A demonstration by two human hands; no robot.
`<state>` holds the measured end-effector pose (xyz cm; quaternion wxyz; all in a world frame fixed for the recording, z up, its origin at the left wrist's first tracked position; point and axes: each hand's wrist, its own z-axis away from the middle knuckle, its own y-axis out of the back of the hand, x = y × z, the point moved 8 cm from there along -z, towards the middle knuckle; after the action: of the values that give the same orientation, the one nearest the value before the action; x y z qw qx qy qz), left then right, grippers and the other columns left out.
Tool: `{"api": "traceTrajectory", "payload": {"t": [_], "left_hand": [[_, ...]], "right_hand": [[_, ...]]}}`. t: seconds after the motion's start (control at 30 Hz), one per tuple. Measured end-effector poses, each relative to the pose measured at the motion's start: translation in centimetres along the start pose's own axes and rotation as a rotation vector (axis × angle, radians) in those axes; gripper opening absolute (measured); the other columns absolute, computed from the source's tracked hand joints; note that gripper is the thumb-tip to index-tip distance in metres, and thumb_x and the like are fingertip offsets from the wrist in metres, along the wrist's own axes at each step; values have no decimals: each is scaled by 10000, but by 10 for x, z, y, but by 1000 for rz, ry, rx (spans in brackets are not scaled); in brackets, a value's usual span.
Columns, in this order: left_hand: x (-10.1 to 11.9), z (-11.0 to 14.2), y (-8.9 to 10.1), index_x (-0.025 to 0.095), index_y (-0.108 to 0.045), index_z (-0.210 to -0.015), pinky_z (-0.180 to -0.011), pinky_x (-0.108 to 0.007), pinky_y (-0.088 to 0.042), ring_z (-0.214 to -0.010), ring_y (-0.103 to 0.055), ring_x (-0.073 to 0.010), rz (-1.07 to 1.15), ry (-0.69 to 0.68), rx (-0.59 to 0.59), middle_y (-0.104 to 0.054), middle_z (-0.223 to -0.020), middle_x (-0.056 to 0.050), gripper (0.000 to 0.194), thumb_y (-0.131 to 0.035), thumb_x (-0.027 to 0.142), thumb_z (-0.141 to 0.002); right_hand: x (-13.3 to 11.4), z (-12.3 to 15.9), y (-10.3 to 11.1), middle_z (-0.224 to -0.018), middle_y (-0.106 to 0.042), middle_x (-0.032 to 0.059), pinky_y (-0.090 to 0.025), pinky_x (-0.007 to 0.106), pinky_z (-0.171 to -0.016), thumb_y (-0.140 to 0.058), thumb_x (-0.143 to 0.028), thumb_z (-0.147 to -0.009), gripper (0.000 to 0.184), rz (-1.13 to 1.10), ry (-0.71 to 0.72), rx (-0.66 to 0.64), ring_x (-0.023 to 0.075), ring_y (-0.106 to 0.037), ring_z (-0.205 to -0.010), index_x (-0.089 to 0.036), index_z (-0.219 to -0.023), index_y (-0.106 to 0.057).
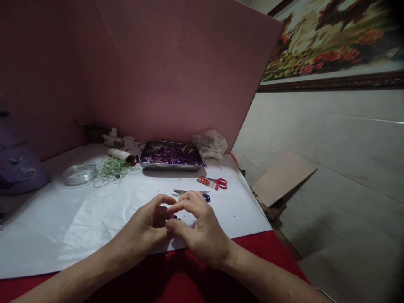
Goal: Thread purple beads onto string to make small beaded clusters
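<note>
Both of my hands meet near the front edge of the white table covering. My left hand (147,225) has its fingers curled, with its thumb reaching to the right thumb. Opposite it, my right hand (202,229) is bent with thumb and fingers drawn inward. Small purple beads (174,217) show between the hands, partly hidden by the fingers; any thread through them is too fine to make out. Just beyond the fingers lie thread snips (206,197) with a blue handle.
A metal tray (172,167) of purple beads stands at the back, beside a plastic bag (211,143). Red-handled scissors (221,183) and a red lighter (206,182) lie at right. Leftward are tangled green thread (115,169), a cardboard tube (121,155) and a clear spool (79,173).
</note>
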<state>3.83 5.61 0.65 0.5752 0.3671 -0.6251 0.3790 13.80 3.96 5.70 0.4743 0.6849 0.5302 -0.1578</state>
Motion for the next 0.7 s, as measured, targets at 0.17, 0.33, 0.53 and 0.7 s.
{"api": "traceTrajectory", "payload": {"t": [0.17,0.33,0.53,0.7], "left_hand": [[-1,-1,-1,199,-547,-964,-561,-249,-391,-653,-549,-140,-54,6,-51,-627,-754,1,283,-695,238,-726],[-5,-3,3,201,-515,-920,-522,-242,-377,-562,-517,-108,64,73,-4,-587,-664,44,357,-757,238,-661],[-7,-3,-3,202,-506,-922,-471,-221,-347,-499,-486,-85,62,70,-72,-602,-642,43,303,-717,266,-715],[-9,-1,-5,216,-469,-983,-478,-214,-360,-548,-530,-109,44,88,-98,-611,-674,37,385,-729,267,-703]], "right_hand": [[13,-4,4,-717,-522,-10,-388,285,-704,-598,-157,-811,175,-276,-88,47,140,-485,-727,-179,-641,-562],[30,-12,15,-698,-560,-4,-381,269,-645,-601,-303,-821,181,-468,-206,90,131,-486,-671,-174,-694,-606],[26,-6,-6,-760,-590,21,-393,284,-678,-541,-347,-866,236,-282,-193,-88,144,-515,-723,-171,-765,-661],[34,-3,-16,-687,-539,-12,-373,247,-590,-684,-278,-734,160,-351,-284,-148,113,-470,-634,-159,-647,-622]]}}
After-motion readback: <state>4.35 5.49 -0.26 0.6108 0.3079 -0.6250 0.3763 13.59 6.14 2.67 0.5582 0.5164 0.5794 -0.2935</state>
